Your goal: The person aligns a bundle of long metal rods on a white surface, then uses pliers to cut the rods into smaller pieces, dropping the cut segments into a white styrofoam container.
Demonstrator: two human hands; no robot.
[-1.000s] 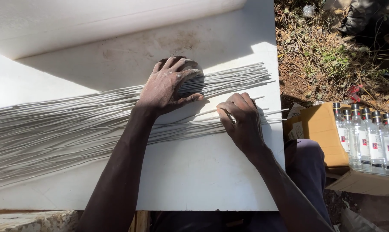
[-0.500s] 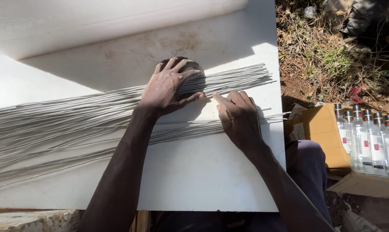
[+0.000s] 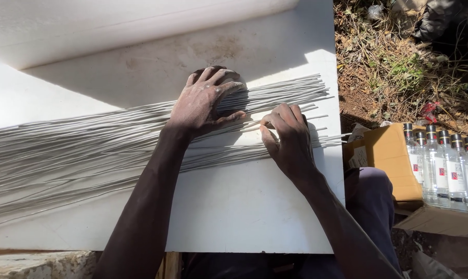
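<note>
Nearest you, your two forearms reach up across the white board, which lies flat in front of your knees with bare surface below the hands. Your right hand rests on the lower strands of the thin grey rods, fingers curled and pinching at one or two of them near their right ends; the exact grip under the fingertips is hidden. Just beyond and to the left, your left hand lies palm down on the upper part of the bundle, fingers spread and loose, pressing the rods flat against the board rather than closing around them. The rods fan out across the board from its left edge to just past its right edge. Off to the right, a cardboard box stands beside a row of clear bottles, with dry ground and weeds farther out.
</note>
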